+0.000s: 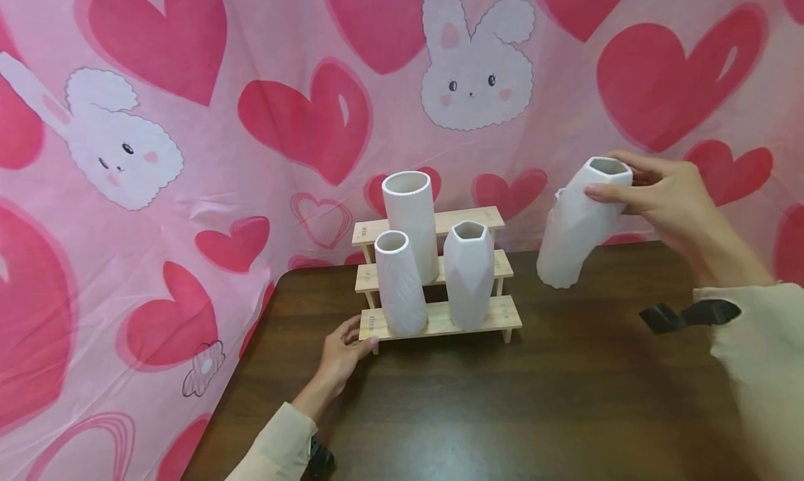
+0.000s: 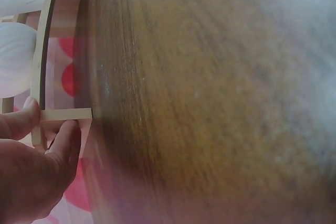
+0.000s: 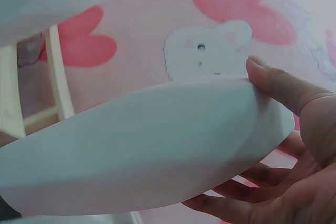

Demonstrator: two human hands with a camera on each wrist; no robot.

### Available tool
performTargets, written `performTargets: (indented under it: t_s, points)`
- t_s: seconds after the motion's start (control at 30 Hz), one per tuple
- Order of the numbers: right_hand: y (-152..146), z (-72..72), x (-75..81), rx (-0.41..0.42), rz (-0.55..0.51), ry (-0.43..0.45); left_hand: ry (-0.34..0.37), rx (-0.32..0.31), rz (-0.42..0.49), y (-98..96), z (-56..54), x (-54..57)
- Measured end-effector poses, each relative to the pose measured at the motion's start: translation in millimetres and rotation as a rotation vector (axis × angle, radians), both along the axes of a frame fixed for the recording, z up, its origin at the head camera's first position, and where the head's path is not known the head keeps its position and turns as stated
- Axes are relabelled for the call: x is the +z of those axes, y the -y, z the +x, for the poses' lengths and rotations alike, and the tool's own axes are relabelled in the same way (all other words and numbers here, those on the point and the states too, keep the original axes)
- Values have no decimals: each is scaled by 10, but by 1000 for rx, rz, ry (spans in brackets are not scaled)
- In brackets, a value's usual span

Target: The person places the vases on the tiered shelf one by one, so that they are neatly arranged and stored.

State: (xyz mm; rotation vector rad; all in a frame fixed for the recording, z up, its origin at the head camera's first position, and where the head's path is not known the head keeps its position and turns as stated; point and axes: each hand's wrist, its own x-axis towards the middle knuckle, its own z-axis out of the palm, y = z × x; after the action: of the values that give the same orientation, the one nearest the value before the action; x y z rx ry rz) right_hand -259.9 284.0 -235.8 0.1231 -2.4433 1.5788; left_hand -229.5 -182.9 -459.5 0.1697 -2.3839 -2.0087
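My right hand (image 1: 668, 195) grips a white faceted vase (image 3: 157, 140) near its angular mouth, thumb on one side and fingers on the other. The vase tilts in the air right of a three-tier wooden stand (image 1: 502, 313). Behind its lower part shows another white form with an uneven outline (image 1: 553, 268), mostly hidden. My left hand (image 1: 339, 355) pinches the front left corner of the stand's lowest step, as the left wrist view shows near a leg (image 2: 68, 114). On that step stand a textured round vase (image 1: 402, 292) and a faceted vase (image 1: 470, 278).
A tall cylindrical vase (image 1: 411, 223) stands on the middle step, behind the front two. The stand rests on a dark brown wooden table (image 1: 440, 411). Pink cloth (image 1: 276, 34) with hearts and rabbits hangs behind and along the left side.
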Motion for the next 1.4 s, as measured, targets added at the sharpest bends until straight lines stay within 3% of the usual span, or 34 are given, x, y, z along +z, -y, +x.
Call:
performTargets:
  t_s: [0.4,0.7,0.93,1.17,1.4]
  points:
    - [655,-266,245,19,6,-12,-7,2,13,-5,18,6]
    - [1027,-496,176,118,-14,-83,-4,10,32,20,5,-7]
    - [1189,-558,136,103,97,-27,-5,16,16,27,-10,-34]
    - [1296,-646,109,146,106,38,-11,6,16,35,-15,-31]
    - [1358,-714,89,164,95,33,-26,-14,34,26,-4,-6]
